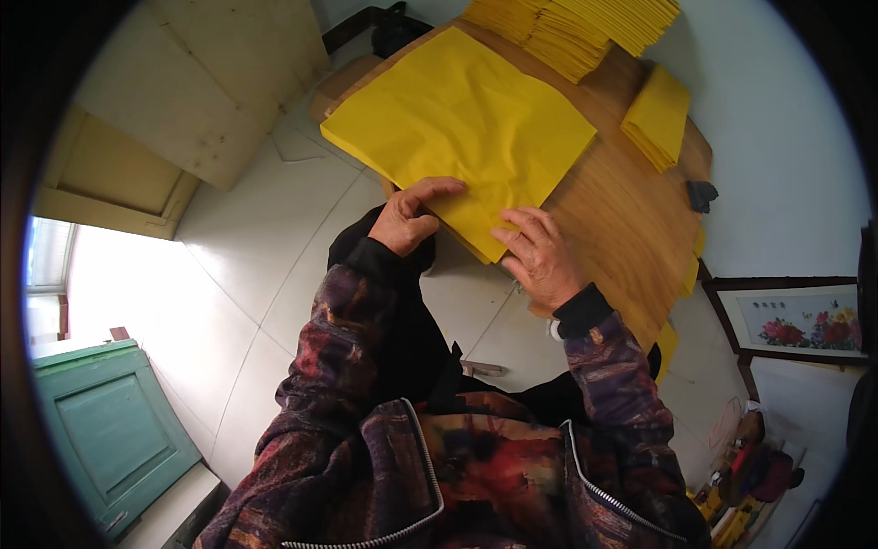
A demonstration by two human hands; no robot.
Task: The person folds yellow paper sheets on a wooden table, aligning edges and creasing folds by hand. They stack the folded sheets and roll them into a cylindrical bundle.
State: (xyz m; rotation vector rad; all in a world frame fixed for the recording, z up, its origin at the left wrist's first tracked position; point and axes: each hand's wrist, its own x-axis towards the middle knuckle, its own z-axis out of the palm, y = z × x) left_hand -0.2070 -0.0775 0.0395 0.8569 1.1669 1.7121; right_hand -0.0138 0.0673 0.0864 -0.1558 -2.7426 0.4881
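Note:
A large yellow sheet of cloth-like material (476,110), apparently in layers at its left edge, lies over the wooden table in front of me. Slight wrinkles run across its middle, and its near corner reaches past the table edge towards me. My left hand (407,218) rests at the sheet's near left edge, fingers stretched over the top and thumb apart from them by the edge. Near that corner my right hand (541,256) touches the sheet's right side, its fingers bent and spread. Neither hand shows a closed grip.
Stacks of folded yellow pieces (567,37) stand at the table's far end, with a smaller folded pile (657,119) at the right. A small dark object (701,196) sits at the wooden table's (608,238) right edge. A framed flower picture (791,318) and green cabinet (114,430) flank me.

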